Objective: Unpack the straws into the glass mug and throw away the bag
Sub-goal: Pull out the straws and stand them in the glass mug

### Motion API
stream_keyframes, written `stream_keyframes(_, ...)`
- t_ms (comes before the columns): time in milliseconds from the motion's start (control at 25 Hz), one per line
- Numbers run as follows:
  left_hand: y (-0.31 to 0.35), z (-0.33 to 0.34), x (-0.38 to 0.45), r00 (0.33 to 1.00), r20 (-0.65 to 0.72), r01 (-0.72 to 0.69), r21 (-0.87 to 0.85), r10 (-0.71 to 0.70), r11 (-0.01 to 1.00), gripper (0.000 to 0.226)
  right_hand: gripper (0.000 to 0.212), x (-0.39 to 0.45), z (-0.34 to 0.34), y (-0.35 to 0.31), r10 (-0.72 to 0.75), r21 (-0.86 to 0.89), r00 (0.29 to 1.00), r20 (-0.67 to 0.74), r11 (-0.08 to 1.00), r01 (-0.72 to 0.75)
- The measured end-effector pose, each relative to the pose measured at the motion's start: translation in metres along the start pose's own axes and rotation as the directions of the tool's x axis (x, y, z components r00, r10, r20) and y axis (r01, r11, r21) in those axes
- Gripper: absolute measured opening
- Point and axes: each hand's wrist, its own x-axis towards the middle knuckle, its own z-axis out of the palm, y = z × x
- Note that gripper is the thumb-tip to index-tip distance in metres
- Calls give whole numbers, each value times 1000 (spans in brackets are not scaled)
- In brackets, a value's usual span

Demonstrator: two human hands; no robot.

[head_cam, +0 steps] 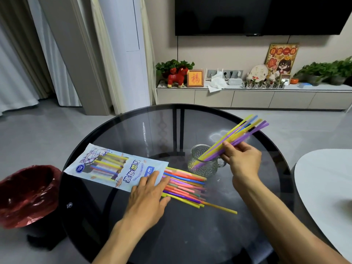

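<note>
**Straws half out of the bag, a handful at the mug**

On the round dark glass table [133, 130] in the middle of the frame, the right hand [242, 161] is closed around a bundle of yellow and purple straws [242, 133], their lower ends inside the glass mug [202, 161] and their upper ends slanting toward the upper right. The mug stands upright at centre right, its handle facing the hand.

To the left, the straw bag [106, 164] lies flat on the table, its open end toward the centre. A loose spread of mixed-colour straws [185, 187] sticks out of that opening and fans across the glass just below the mug; one yellow straw lies furthest out, toward lower right. The left hand [150, 195] rests flat, fingers spread, on the bag's mouth and on the near ends of those straws, gripping nothing.

At the left edge, beside the table, stands a bin with a red liner [28, 195]. A white table edge [323, 178] enters at right. A television cabinet [247, 96] runs across the background.
</note>
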Motion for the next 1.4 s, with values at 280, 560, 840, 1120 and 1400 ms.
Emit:
stream_keyframes(280, -10, 2, 10, 999, -31, -18, 27, 19, 999, 71, 26, -3, -40, -22, 254, -562, 951, 178, 819, -114)
stream_keyframes(560, -17, -4, 5, 998, 68, -25, 90, 18, 996, 71, 16, -78, 0, 19, -94, -548, 591, 801, 284, 787)
stream_keyframes(840, -14, -2, -5, 999, -16, -36, 89, 37, 995, 69, 23, -82, 20, 47, 2, -455, 472, 882, -256, 853)
stream_keyframes(1120, -10, 2, 0, 999, -43, -11, 94, 15, 995, 70, 26, -68, 7, 18, 151, -473, 509, 847, -219, 853)
stream_keyframes(1400, -7, 9, 3, 994, 70, 76, 61, -80, 995, 99, 23, -20, -45, -61, 470, -738, 678, 566, -78, 670)
